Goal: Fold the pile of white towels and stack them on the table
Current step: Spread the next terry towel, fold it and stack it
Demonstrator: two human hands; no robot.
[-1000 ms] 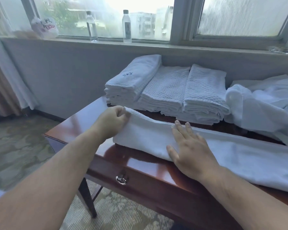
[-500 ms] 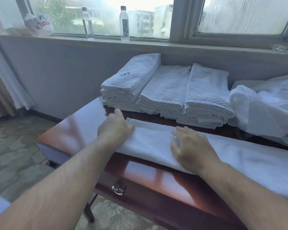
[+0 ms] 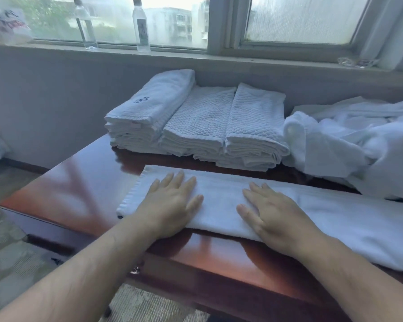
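Note:
A long white towel (image 3: 221,196), folded into a narrow strip, lies across the near part of the dark wooden table (image 3: 79,189). My left hand (image 3: 170,205) lies flat on the strip's left end with its fingers straight. My right hand (image 3: 272,214) presses flat on the strip a little to the right, fingers spread. Behind the strip stand stacks of folded white towels (image 3: 196,126), side by side against the wall. A loose pile of unfolded white towels (image 3: 354,145) sits at the back right.
Two water bottles (image 3: 141,26) and a white bag (image 3: 8,26) stand on the window sill above the table. The table's left edge drops to a patterned carpet (image 3: 7,263). A drawer handle (image 3: 135,270) shows under the front edge.
My left hand let go of the towel's left end, laid it down and now lies flat on it. My right hand stayed flat on the strip. The view has moved closer.

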